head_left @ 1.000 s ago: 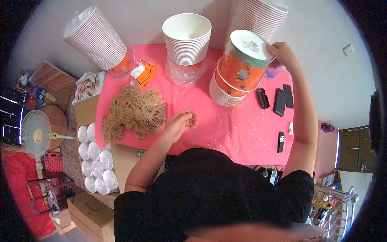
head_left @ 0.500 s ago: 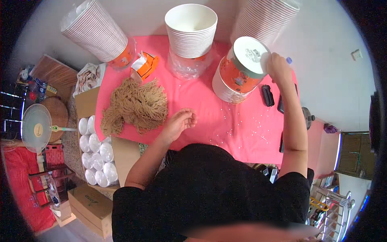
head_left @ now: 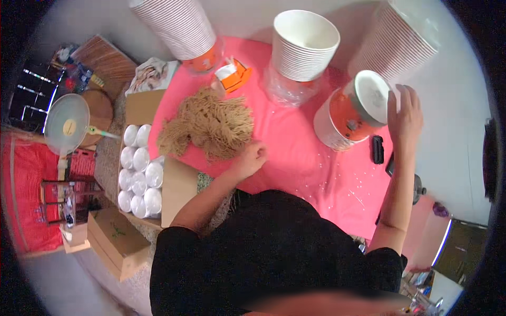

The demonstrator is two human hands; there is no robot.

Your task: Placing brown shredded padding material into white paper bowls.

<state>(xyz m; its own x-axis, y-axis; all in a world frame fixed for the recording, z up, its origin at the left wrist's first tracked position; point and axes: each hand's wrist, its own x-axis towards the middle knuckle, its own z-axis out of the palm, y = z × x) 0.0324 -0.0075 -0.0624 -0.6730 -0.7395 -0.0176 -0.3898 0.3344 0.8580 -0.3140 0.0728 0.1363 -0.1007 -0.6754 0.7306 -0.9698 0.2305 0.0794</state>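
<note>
Head view is showing the tilted paper cup [head_left: 352,111], white with an orange band, leaning near the far right edge of the pink table [head_left: 311,168], its white bottom facing up toward the camera; the right hand [head_left: 403,113] is resting against the cup's right side with fingers spread and lightly curved around it, so the grip looks like a steadying hold rather than a firm clasp. The left hand [head_left: 252,158] is sitting at the near edge of the heap of tan noodles [head_left: 208,124] in the middle of the table, fingers curled in and apparently pinching a few strands, though the pinch itself is too small to confirm. Judging by this, a portion of noodles is being gathered while a cup is being readied; the next move would call for turning the cup mouth-up and bringing the pinch across to it. Behind stand a white cup stack [head_left: 304,45] and two taller stacks, while a cardboard box of white lids [head_left: 139,176] is sitting off the left edge
</note>
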